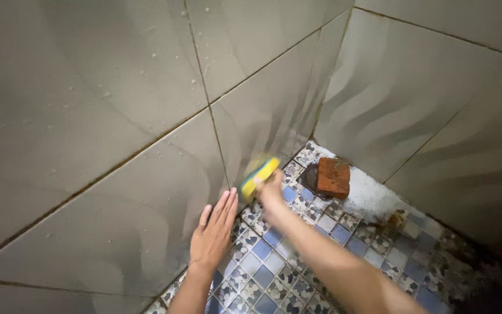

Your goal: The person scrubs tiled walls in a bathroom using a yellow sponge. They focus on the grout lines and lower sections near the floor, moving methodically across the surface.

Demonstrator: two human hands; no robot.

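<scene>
My right hand (271, 189) grips a yellow sponge with a dark scrubbing side (260, 175) and presses it against the lower part of the grey tiled wall (117, 134). The sponge looks blurred. My left hand (215, 232) lies flat with fingers together against the bottom wall tile, just left of the sponge and above the floor. Both forearms reach in from the bottom of the view.
The floor (274, 267) is a mosaic of small blue, white and pebble-patterned tiles. A reddish-brown brick (333, 177) sits in the corner near a dark drain opening. A second grey tiled wall (425, 99) stands on the right, with white residue (373, 197) along its base.
</scene>
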